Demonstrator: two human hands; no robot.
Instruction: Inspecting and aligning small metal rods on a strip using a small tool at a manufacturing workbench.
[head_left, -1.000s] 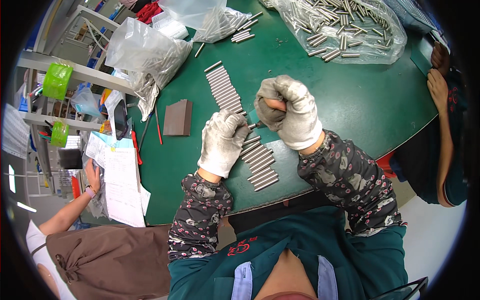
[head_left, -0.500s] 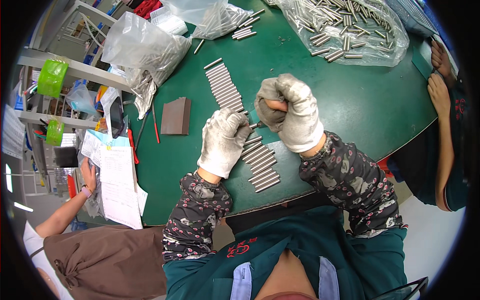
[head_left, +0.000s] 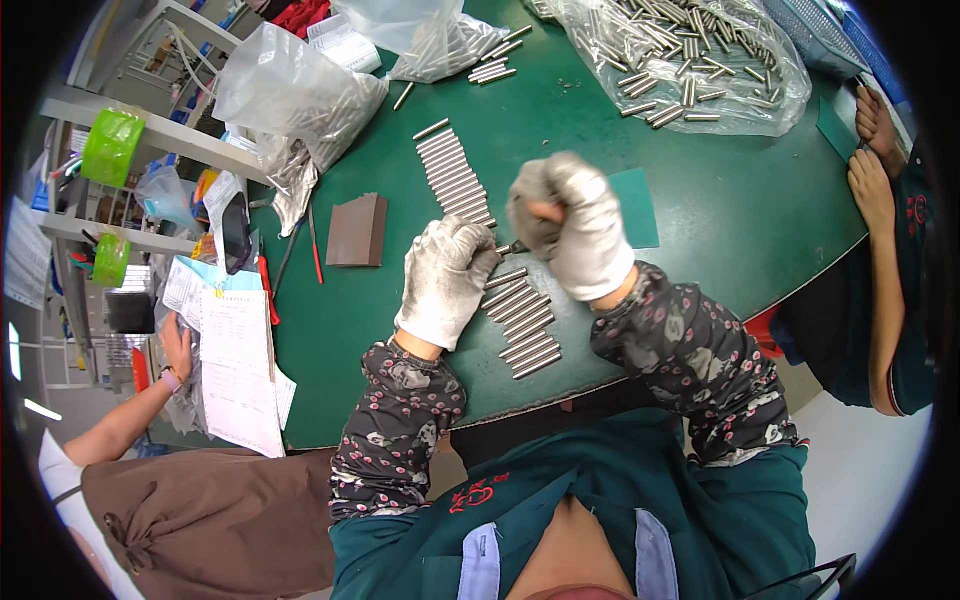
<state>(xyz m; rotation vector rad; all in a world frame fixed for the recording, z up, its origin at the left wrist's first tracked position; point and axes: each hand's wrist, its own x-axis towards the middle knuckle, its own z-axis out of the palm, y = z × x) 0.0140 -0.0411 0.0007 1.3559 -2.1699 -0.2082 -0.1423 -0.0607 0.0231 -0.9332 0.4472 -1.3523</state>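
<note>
My left hand (head_left: 445, 280), in a pale work glove, is closed with a short steel pin (head_left: 504, 249) at its fingertips, the pin's end pointing to the right. Close beside it, my right hand (head_left: 575, 225), gloved too and slightly blurred, is curled into a fist. A small dark tip (head_left: 518, 247) shows between the hands at the pin's end; what my right fingers wrap round is otherwise hidden. Above my left hand a slanting row of steel pins (head_left: 453, 175) lies side by side. Below the hands lies a second row of pins (head_left: 523, 325).
A brown block (head_left: 356, 230) stands left of the pins, near red-handled tools (head_left: 316, 245). Bags of pins (head_left: 300, 90) lie at the back left; an open bag (head_left: 690, 70) spreads at the back right. Co-workers' hands rest near papers (head_left: 238, 370) and at the right edge.
My right hand has shifted slightly left, still fisted. My left hand keeps nearly the same place on the pin. A lighter green rectangle now shows on the table beside my right hand.
</note>
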